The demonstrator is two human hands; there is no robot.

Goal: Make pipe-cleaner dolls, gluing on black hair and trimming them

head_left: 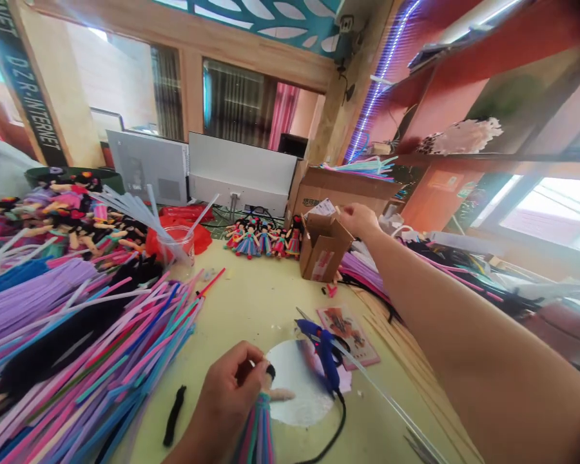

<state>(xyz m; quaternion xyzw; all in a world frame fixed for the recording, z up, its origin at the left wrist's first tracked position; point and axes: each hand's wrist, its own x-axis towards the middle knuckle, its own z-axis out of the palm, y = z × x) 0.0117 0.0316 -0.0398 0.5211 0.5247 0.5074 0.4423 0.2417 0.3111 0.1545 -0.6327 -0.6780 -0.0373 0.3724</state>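
Observation:
My left hand [236,380] pinches the black-haired head of a small doll [261,419] with a striped teal, pink and purple skirt, near the front edge of the table. One beige arm of the doll sticks out to the right over a white round sheet [302,406]. My right hand [360,220] reaches far forward to the upper right edge of an open cardboard box [325,254], its fingers closed together; what they hold, if anything, is too small to make out. Just right of the doll lies a blue glue gun [323,351] with a black cord.
Pipe cleaners [140,348] in many colours cover the left side. A plastic cup [176,245] holds glue sticks. Finished dolls [263,240] stand before the monitors [241,171]; more are heaped at the back left. Scissors [341,348] and a picture card [352,335] lie by the glue gun.

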